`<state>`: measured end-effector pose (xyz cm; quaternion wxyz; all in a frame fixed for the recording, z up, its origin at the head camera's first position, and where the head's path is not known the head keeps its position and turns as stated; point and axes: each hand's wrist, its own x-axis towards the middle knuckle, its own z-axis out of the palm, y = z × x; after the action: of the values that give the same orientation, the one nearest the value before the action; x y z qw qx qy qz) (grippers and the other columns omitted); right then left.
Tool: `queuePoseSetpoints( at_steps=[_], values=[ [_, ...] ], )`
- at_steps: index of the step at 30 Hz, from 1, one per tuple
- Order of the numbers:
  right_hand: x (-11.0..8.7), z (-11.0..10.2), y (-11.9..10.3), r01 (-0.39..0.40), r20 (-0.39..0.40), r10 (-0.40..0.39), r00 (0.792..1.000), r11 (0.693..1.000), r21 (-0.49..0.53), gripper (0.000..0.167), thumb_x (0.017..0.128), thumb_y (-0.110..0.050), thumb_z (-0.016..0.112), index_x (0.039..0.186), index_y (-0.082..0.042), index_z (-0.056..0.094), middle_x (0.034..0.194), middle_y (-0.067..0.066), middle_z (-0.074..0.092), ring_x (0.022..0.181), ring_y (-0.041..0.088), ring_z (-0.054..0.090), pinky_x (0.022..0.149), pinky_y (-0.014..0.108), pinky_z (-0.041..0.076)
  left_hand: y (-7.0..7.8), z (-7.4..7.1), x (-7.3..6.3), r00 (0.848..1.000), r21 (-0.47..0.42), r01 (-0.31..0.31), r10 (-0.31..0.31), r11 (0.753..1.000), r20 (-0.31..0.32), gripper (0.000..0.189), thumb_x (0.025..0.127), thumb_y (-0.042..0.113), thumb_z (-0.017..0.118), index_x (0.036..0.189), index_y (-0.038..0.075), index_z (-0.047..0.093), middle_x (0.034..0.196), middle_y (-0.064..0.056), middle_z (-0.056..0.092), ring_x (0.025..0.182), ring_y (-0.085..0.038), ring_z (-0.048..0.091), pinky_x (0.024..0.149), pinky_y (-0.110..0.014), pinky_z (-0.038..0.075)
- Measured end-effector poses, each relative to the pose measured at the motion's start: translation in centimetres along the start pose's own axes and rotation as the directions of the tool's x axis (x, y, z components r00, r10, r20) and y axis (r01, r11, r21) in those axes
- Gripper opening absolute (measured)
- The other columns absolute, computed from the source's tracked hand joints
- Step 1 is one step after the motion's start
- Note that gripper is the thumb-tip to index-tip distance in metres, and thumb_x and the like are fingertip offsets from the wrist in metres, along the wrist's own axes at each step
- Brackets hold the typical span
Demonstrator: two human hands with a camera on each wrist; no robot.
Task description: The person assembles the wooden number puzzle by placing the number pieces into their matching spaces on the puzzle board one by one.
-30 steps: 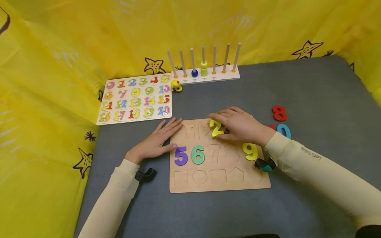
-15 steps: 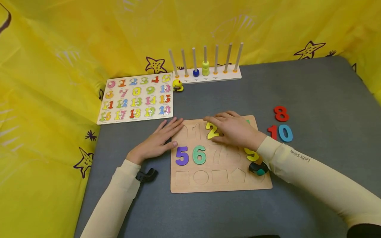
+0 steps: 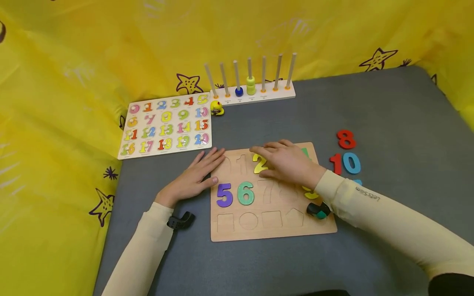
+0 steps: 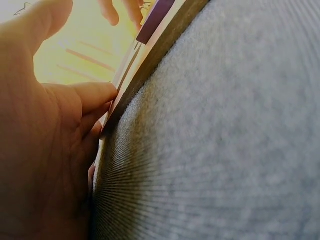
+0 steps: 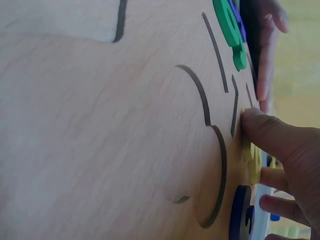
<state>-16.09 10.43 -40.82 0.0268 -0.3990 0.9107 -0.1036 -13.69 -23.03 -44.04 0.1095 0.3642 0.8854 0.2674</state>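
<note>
A wooden number board (image 3: 255, 235) lies on the grey table. My left hand (image 3: 189, 181) rests with straight, spread fingers on its left edge, thumb beside the purple five (image 3: 224, 195). In the top row, my right hand (image 3: 290, 164) pinches the yellow number two (image 3: 260, 163) between thumb and fingers. The right wrist view shows the thumb on this yellow two (image 5: 251, 160), with a dark blue piece (image 5: 241, 212) beside it. A green six (image 3: 246, 193) sits in the middle row. The right hand partly covers a green piece (image 3: 305, 152) and a yellow nine (image 3: 310, 194).
Right of the board lie a red eight (image 3: 346, 139), a red one (image 3: 335, 164) and a blue zero (image 3: 351, 163); another blue piece is mostly hidden by the sleeve. Behind stand a numbered puzzle board (image 3: 166, 139), a peg stand (image 3: 274, 93) and a small yellow toy (image 3: 217, 108).
My right hand has moved slightly left with the yellow two, which now lies lower, at its outline in the top row. The left hand has stayed on the board's edge.
</note>
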Motion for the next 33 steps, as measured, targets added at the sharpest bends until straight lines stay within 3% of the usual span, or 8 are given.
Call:
queuePoseSetpoints(
  at_steps=[5, 10, 16, 20, 23, 26, 33],
  values=[
    [-0.4, -0.2, 0.4, 0.000, 0.013, 0.000, 1.000, 0.999, 0.052, 0.076, 0.091, -0.051, 0.073, 0.154, -0.019, 0.044, 0.136, 0.005, 0.064, 0.134, 0.031, 0.050, 0.111, 0.059, 0.035, 0.1, 0.2, -0.5, 1.000, -0.002, 0.006, -0.006, 1.000, -0.022, 0.068, 0.105, 0.033, 0.053, 0.162, 0.008, 0.026, 0.169, -0.005, 0.015, 0.155, -0.030, 0.006, 0.123, -0.053, -0.002],
    [-2.6, -1.7, 3.0, -0.057, -0.043, 0.062, 0.997, 0.991, 0.119, 0.070, 0.091, -0.045, 0.076, 0.150, -0.017, 0.050, 0.144, 0.007, 0.057, 0.136, 0.031, 0.049, 0.113, 0.058, 0.033, 0.3, 0.3, -0.8, 0.999, 0.001, 0.006, -0.006, 1.000, -0.034, 0.067, 0.105, 0.035, 0.051, 0.161, 0.008, 0.026, 0.169, -0.005, 0.016, 0.155, -0.030, 0.006, 0.123, -0.054, -0.002],
    [-8.0, -4.0, 9.2, -0.146, -0.107, 0.173, 0.979, 0.964, 0.222, 0.064, 0.089, -0.025, 0.081, 0.145, -0.008, 0.054, 0.140, 0.013, 0.058, 0.130, 0.035, 0.052, 0.107, 0.060, 0.041, 0.4, 0.0, -0.7, 0.999, 0.001, -0.008, 0.008, 1.000, -0.037, 0.066, 0.107, 0.041, 0.046, 0.161, 0.008, 0.027, 0.169, -0.005, 0.017, 0.155, -0.031, 0.007, 0.123, -0.054, -0.002],
    [-12.4, -4.6, 13.3, -0.237, -0.059, 0.270, 0.961, 0.915, 0.326, 0.068, 0.088, -0.014, 0.081, 0.148, -0.009, 0.049, 0.146, 0.017, 0.050, 0.134, 0.040, 0.043, 0.108, 0.064, 0.036, 0.4, -0.1, -0.4, 1.000, -0.004, -0.011, 0.011, 1.000, -0.029, 0.064, 0.106, 0.035, 0.049, 0.161, 0.009, 0.028, 0.169, -0.005, 0.017, 0.155, -0.030, 0.007, 0.123, -0.054, -0.002],
    [-14.7, -4.5, 15.4, -0.281, -0.012, 0.307, 0.952, 0.884, 0.373, 0.071, 0.088, -0.015, 0.081, 0.151, -0.012, 0.047, 0.149, 0.016, 0.048, 0.136, 0.041, 0.040, 0.111, 0.065, 0.031, 0.4, -0.2, -0.3, 1.000, -0.002, -0.012, 0.012, 1.000, -0.021, 0.064, 0.107, 0.039, 0.046, 0.161, 0.010, 0.028, 0.169, -0.005, 0.016, 0.155, -0.029, 0.007, 0.123, -0.053, -0.002],
    [-15.6, -4.2, 16.5, -0.303, 0.017, 0.323, 0.946, 0.870, 0.388, 0.072, 0.089, -0.020, 0.080, 0.152, -0.016, 0.046, 0.149, 0.016, 0.047, 0.136, 0.041, 0.040, 0.112, 0.065, 0.030, 0.3, -0.2, -0.2, 0.999, -0.003, -0.019, 0.019, 1.000, -0.028, 0.066, 0.108, 0.046, 0.041, 0.161, 0.009, 0.029, 0.169, -0.006, 0.017, 0.155, -0.031, 0.008, 0.123, -0.053, -0.001],
    [-15.2, -4.2, 17.2, -0.293, 0.016, 0.308, 0.951, 0.885, 0.363, 0.072, 0.088, -0.019, 0.082, 0.151, -0.013, 0.047, 0.147, 0.018, 0.049, 0.134, 0.042, 0.042, 0.109, 0.067, 0.032, 0.1, 0.0, 0.0, 0.999, -0.025, -0.024, 0.023, 0.999, -0.040, 0.067, 0.108, 0.048, 0.038, 0.160, 0.008, 0.030, 0.168, -0.006, 0.018, 0.155, -0.032, 0.009, 0.123, -0.053, -0.001]
  ],
)
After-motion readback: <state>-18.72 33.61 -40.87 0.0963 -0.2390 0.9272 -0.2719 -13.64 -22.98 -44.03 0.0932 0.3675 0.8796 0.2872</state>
